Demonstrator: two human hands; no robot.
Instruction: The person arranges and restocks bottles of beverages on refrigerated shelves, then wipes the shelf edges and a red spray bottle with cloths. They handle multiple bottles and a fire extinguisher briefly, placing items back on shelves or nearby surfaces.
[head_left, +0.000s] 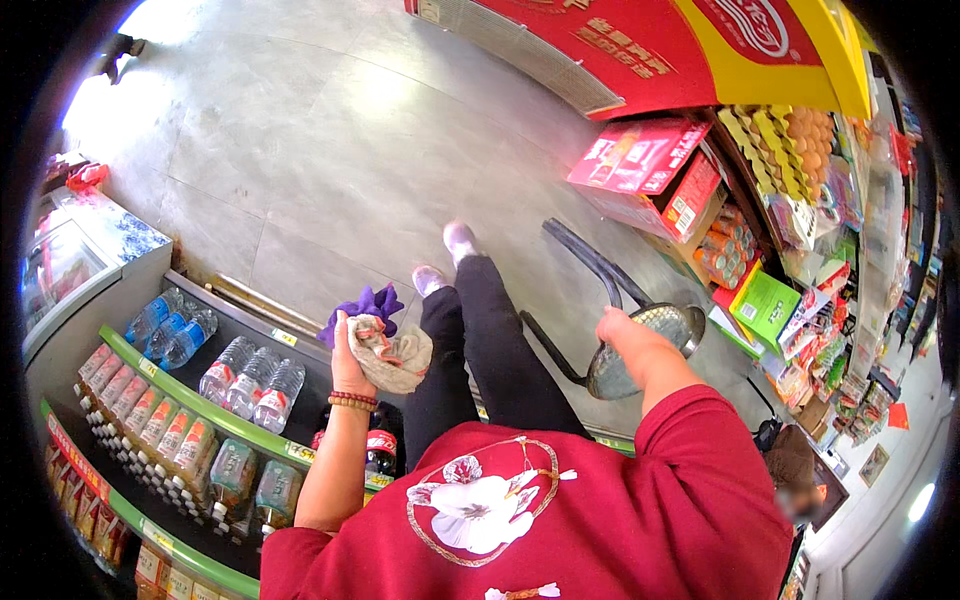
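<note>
My left hand (352, 369) is closed around a crumpled beige cloth (401, 356) with reddish edging. A purple cloth (373, 307) sticks out on the far side of the same hand. To the right, my right hand (616, 325) grips a stool with a round metal seat (660, 334) and black tubular legs (592, 255). The stool is tipped on its side, and my fingers are partly hidden behind my hand and forearm. Beneath my left forearm, a dark bottle with a red label (381, 450) stands on the drinks shelf.
At left, an open display cooler (124, 330) holds water bottles (255, 386) and several rows of drinks. Cartons (637, 169), egg trays (780, 142) and packaged goods line the right. Grey tiled floor (300, 135) stretches ahead. One person (795, 480) is at far right; another's dark shoe (135, 47) shows top left.
</note>
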